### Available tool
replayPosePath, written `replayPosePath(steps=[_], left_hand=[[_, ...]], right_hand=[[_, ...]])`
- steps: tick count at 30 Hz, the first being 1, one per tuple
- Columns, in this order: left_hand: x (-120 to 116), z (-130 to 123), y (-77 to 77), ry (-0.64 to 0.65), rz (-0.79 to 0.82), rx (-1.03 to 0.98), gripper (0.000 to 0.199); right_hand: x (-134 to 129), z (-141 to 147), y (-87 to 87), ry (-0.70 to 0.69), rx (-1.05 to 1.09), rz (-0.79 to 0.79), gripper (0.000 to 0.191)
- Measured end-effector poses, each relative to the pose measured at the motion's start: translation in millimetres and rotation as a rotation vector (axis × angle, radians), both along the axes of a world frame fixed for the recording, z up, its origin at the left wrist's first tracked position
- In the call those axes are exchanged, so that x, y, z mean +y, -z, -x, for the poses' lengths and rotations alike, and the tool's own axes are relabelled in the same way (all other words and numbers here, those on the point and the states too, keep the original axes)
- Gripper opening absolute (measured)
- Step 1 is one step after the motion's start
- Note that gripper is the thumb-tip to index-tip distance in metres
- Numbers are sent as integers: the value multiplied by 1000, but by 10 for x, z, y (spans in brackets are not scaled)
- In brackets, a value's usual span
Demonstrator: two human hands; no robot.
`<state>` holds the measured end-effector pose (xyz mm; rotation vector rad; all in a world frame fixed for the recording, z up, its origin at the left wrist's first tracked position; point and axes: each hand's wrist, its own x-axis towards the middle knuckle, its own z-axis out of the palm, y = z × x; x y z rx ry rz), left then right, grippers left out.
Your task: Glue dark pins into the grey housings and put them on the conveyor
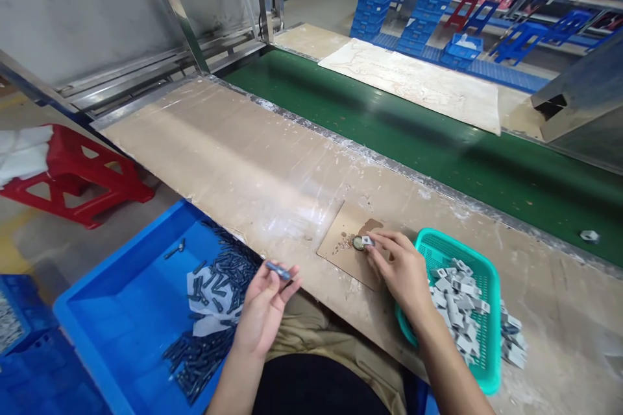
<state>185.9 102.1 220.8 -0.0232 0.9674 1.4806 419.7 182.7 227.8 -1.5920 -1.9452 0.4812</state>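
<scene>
My left hand (263, 311) pinches a small dark blue rod-shaped part (278, 270) between thumb and fingers, just off the table's front edge. A small light grey block (368, 241) is in the fingertips of my right hand (402, 269). That block is at the edge of a small round dish (358, 243); I cannot tell whether they touch. Under the dish lies a square of cardboard (343, 258) with wet brown stains. Beside my right forearm stands a green plastic basket (494, 318) with many grey blocks (457, 301) inside.
At left, a large blue bin (121, 318) holds many dark rod parts (228, 266) and white paper. More grey blocks (513, 340) lie right of the basket. Beyond the table (209, 136) runs a green conveyor belt (335, 104). A red stool (92, 175) stands far left.
</scene>
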Motion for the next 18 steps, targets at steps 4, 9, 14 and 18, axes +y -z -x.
replayPosePath(steps=[4,9,14,18], left_hand=[[139,-371,-96,184,-30,87,31],[280,-725,-192,273,-69,113,38],[316,-873,-232,296,-98,126,37],[307,-896,-247,313,-139,165,33]], right_hand=[[-88,-38,-217,124,434,276,34],[-269,-65,-448,151,670,498,35],[-395,-27,-510,154,726,527,31],[-415,-8,-506,121,759,562,31]])
